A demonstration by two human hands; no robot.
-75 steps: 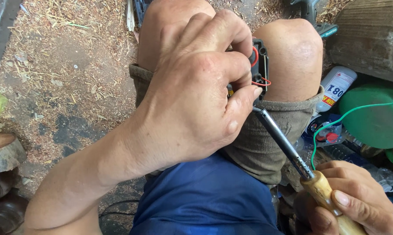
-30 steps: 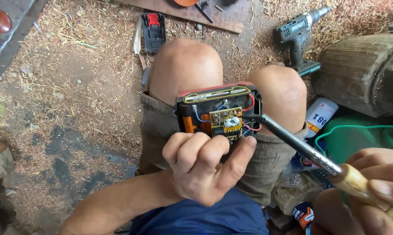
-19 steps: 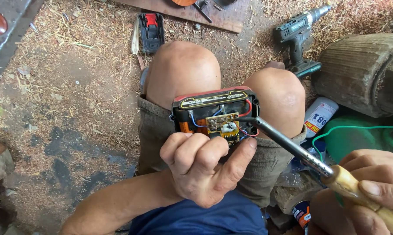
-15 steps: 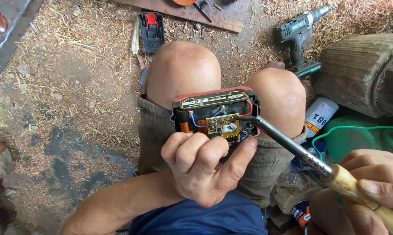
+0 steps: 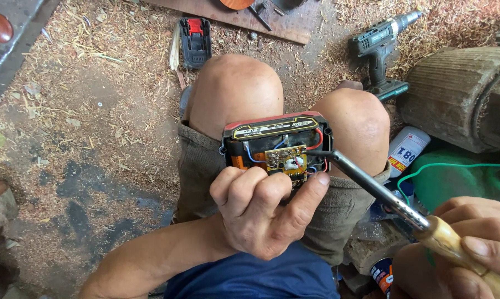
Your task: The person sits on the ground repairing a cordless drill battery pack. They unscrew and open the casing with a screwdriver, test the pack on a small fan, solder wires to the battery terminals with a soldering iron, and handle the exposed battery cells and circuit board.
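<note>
My left hand [image 5: 264, 213] grips an opened black and red battery pack [image 5: 276, 145] from below, held upright between my knees. Inside it a small circuit board [image 5: 286, 159] with blue and red wires is exposed. In my right hand [image 5: 466, 249], at the lower right, is the wooden handle of a soldering iron [image 5: 383, 196]. The iron's metal shaft slants up to the left and its tip touches the pack's right side, beside the board.
On the sawdust-strewn ground lie another battery pack [image 5: 194, 39] at the top, a cordless drill [image 5: 380, 47] at top right and a wooden board [image 5: 233, 14]. A ribbed cylinder [image 5: 455, 94], a white bottle [image 5: 406, 152], a green lid [image 5: 455, 182] and green wire crowd the right.
My left hand turned the pack, which it covered 2.5 s ago, so its open inside faces me. The iron's tip has stayed at the pack's right side.
</note>
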